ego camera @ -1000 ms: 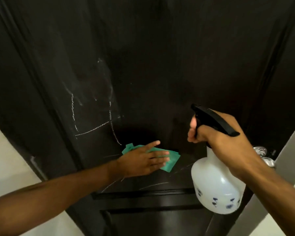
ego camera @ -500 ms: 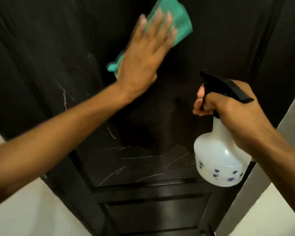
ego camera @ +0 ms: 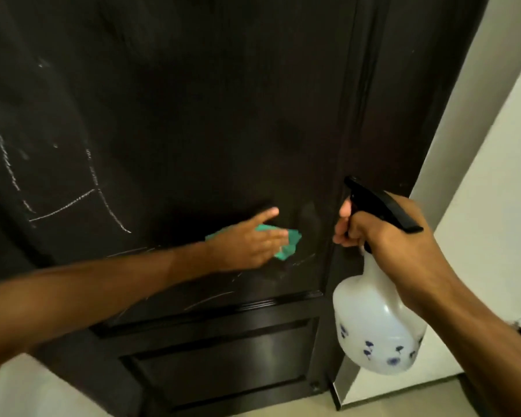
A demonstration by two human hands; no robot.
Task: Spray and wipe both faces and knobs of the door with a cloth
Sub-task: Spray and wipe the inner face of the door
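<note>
A dark brown panelled door (ego camera: 208, 100) fills most of the view, with white chalk-like lines and scratches on its left and lower parts. My left hand (ego camera: 247, 245) presses a green cloth (ego camera: 286, 245) flat against the door's upper panel near its bottom edge, fingers straight. My right hand (ego camera: 394, 236) grips the neck and black trigger of a white spray bottle (ego camera: 376, 326) with blue flower prints, held just right of the cloth, nozzle toward the door. No knob is in view.
A pale wall (ego camera: 478, 191) and the door frame stand at the right. Light floor (ego camera: 313, 412) shows below the door. A lower recessed door panel (ego camera: 223, 356) lies under my left forearm.
My left hand swept the cloth from high on the door back down to the lower part of the upper panel. The right hand kept hold of the bottle.
</note>
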